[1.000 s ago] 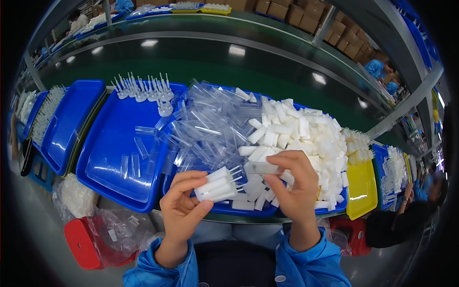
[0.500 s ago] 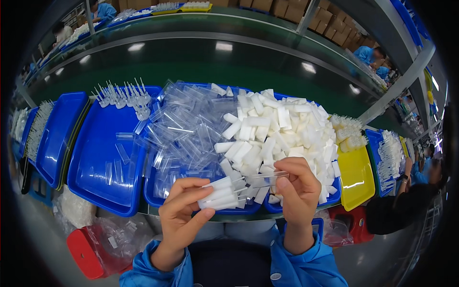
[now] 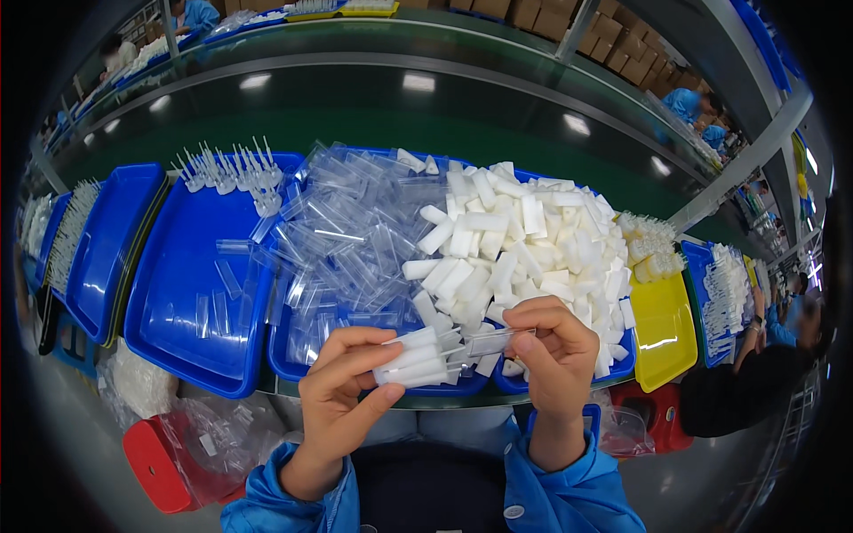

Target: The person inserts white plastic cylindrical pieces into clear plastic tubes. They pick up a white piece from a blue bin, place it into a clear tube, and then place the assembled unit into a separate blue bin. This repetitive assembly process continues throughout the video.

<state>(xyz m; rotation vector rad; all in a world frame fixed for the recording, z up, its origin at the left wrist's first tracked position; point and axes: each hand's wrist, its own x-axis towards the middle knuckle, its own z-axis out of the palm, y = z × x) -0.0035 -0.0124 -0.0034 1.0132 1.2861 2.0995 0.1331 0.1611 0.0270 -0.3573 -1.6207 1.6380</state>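
My left hand (image 3: 342,386) is closed round a small bundle of white cylindrical pieces (image 3: 413,360) with thin pale stems pointing right. My right hand (image 3: 555,355) pinches a short clear plastic sleeve (image 3: 487,343) between thumb and fingers. The sleeve's left end lies at the stem tips; whether a stem is inside it, I cannot make out. Below and beyond both hands, a heap of clear plastic sleeves (image 3: 346,231) fills one blue tray (image 3: 289,360). White foam-like blocks (image 3: 498,222) are piled to its right, in another blue tray (image 3: 626,355).
At left a blue tray (image 3: 182,293) carries stemmed white pieces (image 3: 231,173) and a few sleeves. A yellow tray (image 3: 666,329) stands at right. Beyond runs a green conveyor belt (image 3: 373,107). Red stools (image 3: 155,466) and plastic bags sit below. Co-workers sit farther off.
My right fingers and the clear sleeve have shifted slightly, bringing the sleeve level with the stem tips. The left hand keeps its hold on the bundle, almost unmoved.
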